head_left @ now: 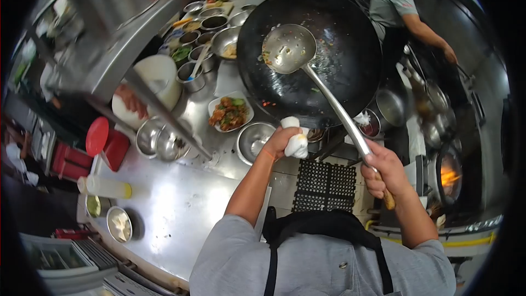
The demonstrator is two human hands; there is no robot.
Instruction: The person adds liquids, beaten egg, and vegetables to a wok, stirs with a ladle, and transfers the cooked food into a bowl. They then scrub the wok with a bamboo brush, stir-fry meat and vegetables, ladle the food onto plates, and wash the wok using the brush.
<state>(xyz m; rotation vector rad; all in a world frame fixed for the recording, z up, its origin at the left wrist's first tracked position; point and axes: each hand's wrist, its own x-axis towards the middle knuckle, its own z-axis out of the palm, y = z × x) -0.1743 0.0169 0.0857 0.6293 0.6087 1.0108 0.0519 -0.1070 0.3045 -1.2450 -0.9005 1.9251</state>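
My left hand (pixel 278 143) is closed around a folded white cloth (pixel 296 146) at the near rim of a large black wok (pixel 339 38). Whether a wok handle lies inside the cloth is hidden. The wok is tilted up, its dark inside dotted with bits of food. In my right hand (pixel 384 171) is the long handle of a steel ladle (pixel 287 49), gripped near its wooden end. The ladle's bowl, with food scraps stuck on it, is over the inside of the wok. Left of the wok, a white plate (pixel 250 116) carries browned pieces with green vegetables.
Steel bowls (pixel 255 141) and ingredient pots (pixel 213 22) line the steel counter (pixel 186 208). A metal shelf post (pixel 164 112) crosses at left. A co-worker (pixel 392 5) stands at the stoves, far right. Flames burn in a burner (pixel 450 176). A black mat (pixel 324 186) covers some floor.
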